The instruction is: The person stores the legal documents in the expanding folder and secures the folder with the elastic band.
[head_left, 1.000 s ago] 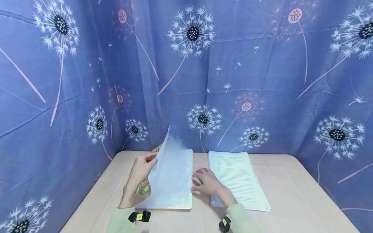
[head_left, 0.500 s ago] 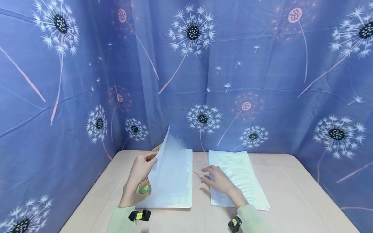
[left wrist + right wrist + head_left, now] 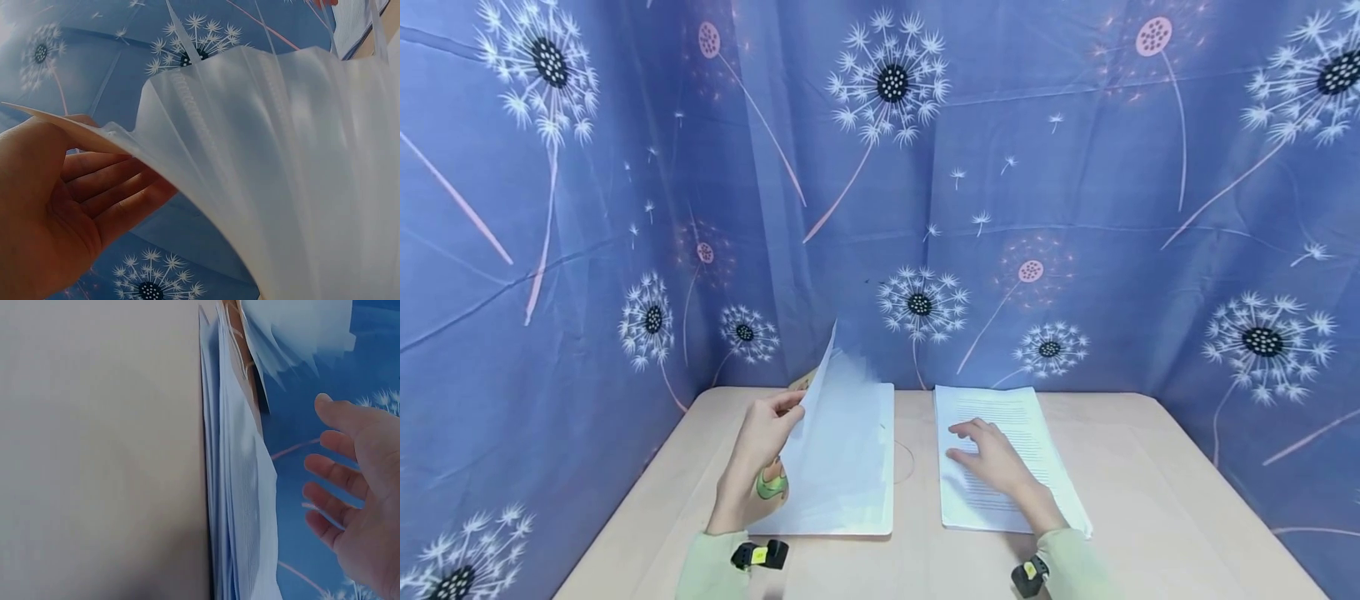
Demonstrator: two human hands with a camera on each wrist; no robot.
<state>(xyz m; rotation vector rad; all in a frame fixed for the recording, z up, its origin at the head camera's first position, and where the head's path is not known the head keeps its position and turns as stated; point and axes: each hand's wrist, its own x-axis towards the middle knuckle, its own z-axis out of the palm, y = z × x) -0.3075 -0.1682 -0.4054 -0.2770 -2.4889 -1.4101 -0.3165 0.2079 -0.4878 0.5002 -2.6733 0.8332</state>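
My left hand [image 3: 765, 437] pinches the raised cover of an expanding file folder [image 3: 857, 483] at the left of the table. In the left wrist view, the folder's translucent pockets [image 3: 250, 144] fan out in pleats, and my thumb is over the cover's edge with the fingers behind it. Over a stack of printed paper [image 3: 1000, 500] at the right, my right hand [image 3: 996, 458] hovers with loosely bent fingers and holds nothing. The right wrist view shows that hand [image 3: 369, 487] apart from the stack's layered sheets [image 3: 250, 487].
A thin cord loop [image 3: 913, 460] extends from the folder's right edge onto the pale table [image 3: 917, 508]. Blue curtains [image 3: 1000, 183] with dandelion prints stand behind and at both sides. A cartoon figure [image 3: 772, 482] shows on the folder beside the left wrist.
My right hand has moved from the folder's right edge rightward to over the paper stack, uncovering the cord loop. My left hand stays on the cover.
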